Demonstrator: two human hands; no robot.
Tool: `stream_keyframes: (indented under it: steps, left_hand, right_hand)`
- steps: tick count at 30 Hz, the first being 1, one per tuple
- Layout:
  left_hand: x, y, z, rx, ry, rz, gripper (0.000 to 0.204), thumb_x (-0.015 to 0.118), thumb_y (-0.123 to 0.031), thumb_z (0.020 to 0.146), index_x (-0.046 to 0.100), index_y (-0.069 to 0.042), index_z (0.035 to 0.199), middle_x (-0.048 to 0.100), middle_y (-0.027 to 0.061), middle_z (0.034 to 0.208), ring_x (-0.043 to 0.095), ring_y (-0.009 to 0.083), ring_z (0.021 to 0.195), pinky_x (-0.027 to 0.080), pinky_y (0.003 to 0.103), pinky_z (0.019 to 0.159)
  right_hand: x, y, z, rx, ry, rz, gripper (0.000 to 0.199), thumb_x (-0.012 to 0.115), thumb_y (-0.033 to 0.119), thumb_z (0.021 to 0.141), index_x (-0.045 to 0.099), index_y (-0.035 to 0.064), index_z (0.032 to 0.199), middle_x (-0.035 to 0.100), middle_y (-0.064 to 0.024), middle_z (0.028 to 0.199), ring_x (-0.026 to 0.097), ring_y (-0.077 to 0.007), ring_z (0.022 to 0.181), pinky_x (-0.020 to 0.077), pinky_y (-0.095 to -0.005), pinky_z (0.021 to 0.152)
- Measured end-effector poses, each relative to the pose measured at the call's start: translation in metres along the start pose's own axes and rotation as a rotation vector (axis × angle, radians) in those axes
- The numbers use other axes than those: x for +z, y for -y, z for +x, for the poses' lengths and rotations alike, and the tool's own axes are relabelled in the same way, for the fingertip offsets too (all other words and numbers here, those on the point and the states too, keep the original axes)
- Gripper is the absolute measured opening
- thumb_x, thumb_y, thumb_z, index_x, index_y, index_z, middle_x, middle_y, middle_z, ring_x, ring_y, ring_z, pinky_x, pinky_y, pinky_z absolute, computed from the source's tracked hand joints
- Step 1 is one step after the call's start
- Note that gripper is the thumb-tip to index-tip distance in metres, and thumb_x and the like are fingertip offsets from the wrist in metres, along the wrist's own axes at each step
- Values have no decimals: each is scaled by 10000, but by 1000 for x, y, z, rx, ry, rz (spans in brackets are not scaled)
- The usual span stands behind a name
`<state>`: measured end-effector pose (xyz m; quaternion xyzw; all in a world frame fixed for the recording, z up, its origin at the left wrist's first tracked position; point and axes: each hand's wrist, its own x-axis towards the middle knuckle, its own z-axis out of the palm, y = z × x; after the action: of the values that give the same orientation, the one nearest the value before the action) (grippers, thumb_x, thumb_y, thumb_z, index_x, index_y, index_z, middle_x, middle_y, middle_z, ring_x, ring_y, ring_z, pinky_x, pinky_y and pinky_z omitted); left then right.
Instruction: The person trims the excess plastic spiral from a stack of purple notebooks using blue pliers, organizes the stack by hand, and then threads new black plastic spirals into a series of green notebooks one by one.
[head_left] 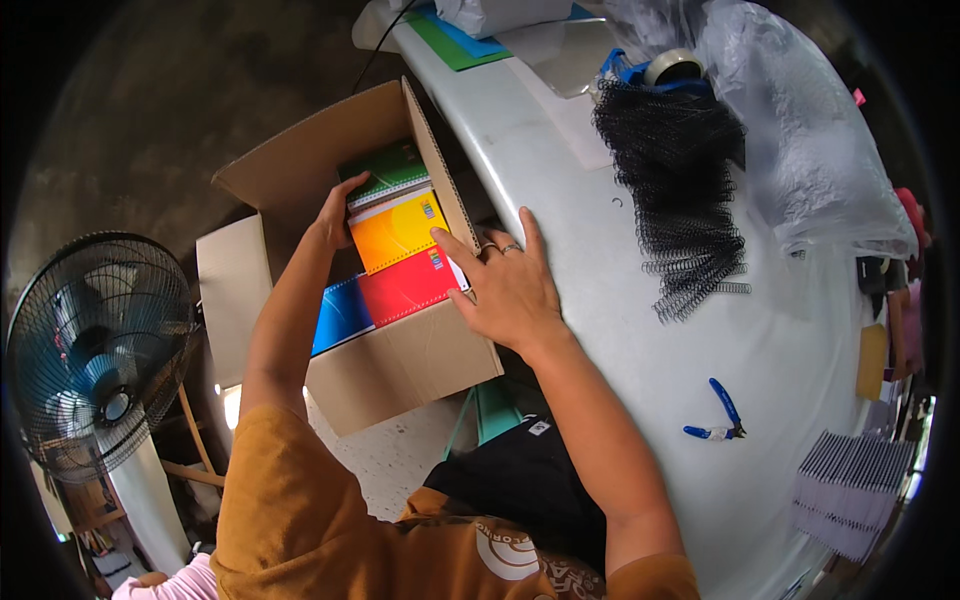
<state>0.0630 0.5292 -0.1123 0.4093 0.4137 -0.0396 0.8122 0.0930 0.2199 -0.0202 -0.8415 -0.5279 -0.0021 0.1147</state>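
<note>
Brown cardboard box [410,365] beside white worktop [590,250], flaps open. Inside: green notebook [385,165] at far end, then yellow notebook [400,235], then red notebook [415,290], with blue notebook [340,315] left of red. Left hand [342,212] down inside, fingertips near green notebook; cannot tell how closed the grip. Right hand [512,290] over box's right rim, grip wide, index fingertip at yellow notebook's edge. On worktop, farther right: black coils [680,180], blue-handled cutters [727,402].

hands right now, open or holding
Left hand: at green spiral-bound notebook; grip cannot be told.
Right hand: open, spread across brown cardboard box's edge.
</note>
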Motion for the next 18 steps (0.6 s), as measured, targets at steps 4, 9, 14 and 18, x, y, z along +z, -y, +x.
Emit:
stream_keyframes:
  steps: [4, 9, 14, 18]
  left_hand:
    - [13, -33, -10, -57, -15, 200, 493, 630, -483, 759, 610, -80, 1042, 644, 107, 1045, 621, 228, 928, 477, 369, 844]
    - [29, -50, -25, -92, 28, 320, 608, 595, -507, 772, 533, -75, 1194, 551, 145, 1234, 532, 303, 1102, 342, 459, 989]
    - [23, -45, -20, 17, 88, 377, 582, 606, -488, 769, 544, -78, 1177, 561, 152, 1218, 535, 293, 1108, 377, 433, 967]
    - [14, -48, -9, -4, 77, 315, 480, 639, -445, 764, 568, -103, 1093, 623, 101, 1086, 595, 204, 984, 459, 376, 866]
  right_hand:
    - [-3, 4, 2, 4, 33, 11, 631, 591, 291, 817, 357, 191, 1394, 630, -107, 1075, 526, -258, 1087, 50, -514, 1108]
    - [-1, 2, 2, -17, -17, 43, 664, 611, 304, 796, 336, 225, 1395, 649, -161, 981, 540, -291, 1094, 80, -515, 1104]
    - [3, 2, 1, -22, -39, 6, 679, 614, 315, 799, 314, 230, 1401, 650, -158, 980, 539, -286, 1095, 86, -517, 1103]
    - [1, 4, 1, -22, -23, 2, 680, 611, 324, 804, 303, 241, 1403, 651, -149, 984, 537, -284, 1095, 92, -520, 1102]
